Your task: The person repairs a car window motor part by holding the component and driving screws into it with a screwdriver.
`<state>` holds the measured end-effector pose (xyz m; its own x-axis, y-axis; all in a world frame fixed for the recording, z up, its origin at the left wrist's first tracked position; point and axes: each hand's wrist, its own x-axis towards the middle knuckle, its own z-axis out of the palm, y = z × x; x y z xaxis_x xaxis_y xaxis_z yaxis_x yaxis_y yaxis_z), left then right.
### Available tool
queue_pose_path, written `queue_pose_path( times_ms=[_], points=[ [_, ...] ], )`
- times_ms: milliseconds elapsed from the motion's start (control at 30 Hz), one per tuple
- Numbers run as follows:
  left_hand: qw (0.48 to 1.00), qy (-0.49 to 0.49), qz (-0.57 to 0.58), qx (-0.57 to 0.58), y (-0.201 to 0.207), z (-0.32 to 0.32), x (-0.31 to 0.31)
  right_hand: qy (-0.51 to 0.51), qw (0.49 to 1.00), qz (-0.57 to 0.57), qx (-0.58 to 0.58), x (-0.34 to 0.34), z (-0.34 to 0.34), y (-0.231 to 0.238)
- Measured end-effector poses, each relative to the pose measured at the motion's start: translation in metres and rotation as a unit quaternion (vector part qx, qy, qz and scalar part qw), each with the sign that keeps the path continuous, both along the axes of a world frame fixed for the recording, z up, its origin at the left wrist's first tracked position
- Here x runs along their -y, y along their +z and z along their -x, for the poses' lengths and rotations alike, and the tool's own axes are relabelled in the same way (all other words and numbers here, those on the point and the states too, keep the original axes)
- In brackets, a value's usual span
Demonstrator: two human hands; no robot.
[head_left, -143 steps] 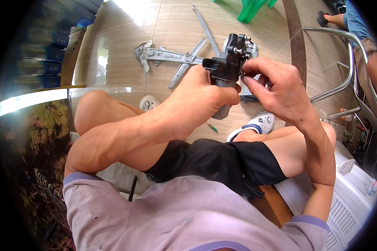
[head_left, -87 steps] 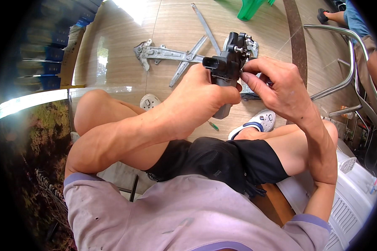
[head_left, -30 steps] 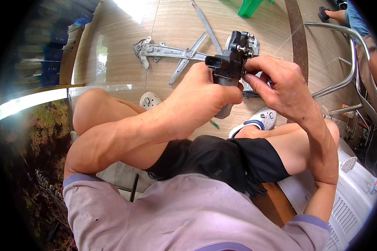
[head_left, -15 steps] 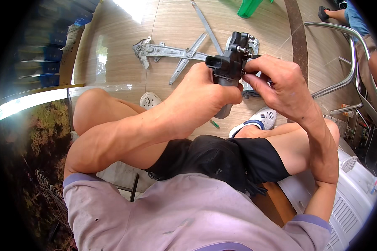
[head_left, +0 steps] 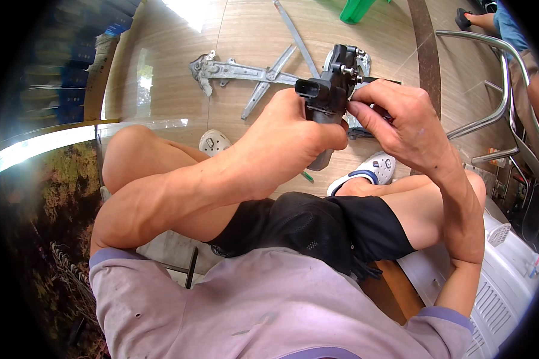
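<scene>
My left hand [head_left: 293,140] is wrapped round the grey body of a car window motor [head_left: 331,84], holding it up above the floor. The motor has a black housing, an open plug socket facing left and several silver studs on its right side. Close against that right side, the thumb and index finger of my right hand [head_left: 401,116] are pinched together. Whatever sits between those fingertips is too small or hidden to make out. Beyond the motor, a metal scissor-type window regulator [head_left: 245,73] lies on the floor, partly covered by the motor and my hands.
A green plastic stool leg [head_left: 354,11] stands at the far edge. To the right is a chrome chair frame [head_left: 497,42] with another person's leg behind it. Stacked blue boxes [head_left: 60,78] line the left side. A small green item [head_left: 307,176] lies on the floor between my white clogs.
The motor and both hands have shifted only very slightly. My right fingertips are still pinched at the motor's right side, and my left grip is the same.
</scene>
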<state>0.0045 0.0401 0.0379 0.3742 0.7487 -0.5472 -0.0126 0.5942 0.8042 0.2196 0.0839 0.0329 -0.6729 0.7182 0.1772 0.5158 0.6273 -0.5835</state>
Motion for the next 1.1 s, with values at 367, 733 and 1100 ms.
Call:
queue_pose_path(
  times_ms=[367,733,1100],
  points=[
    [1.0,-0.007,0.009,-0.003,-0.0002,0.0008,-0.0012,-0.038,0.998,0.05,-0.023,0.0037,0.0018,0.0052],
    [1.0,-0.002,0.003,0.004,-0.0006,-0.0019,-0.0013,-0.01,1.0,0.017,-0.02,0.001,-0.0019,-0.0005],
    [1.0,-0.004,0.0,-0.003,0.0014,-0.0019,-0.0029,-0.026,0.999,0.039,0.006,-0.0019,-0.0043,0.0008]
  ],
)
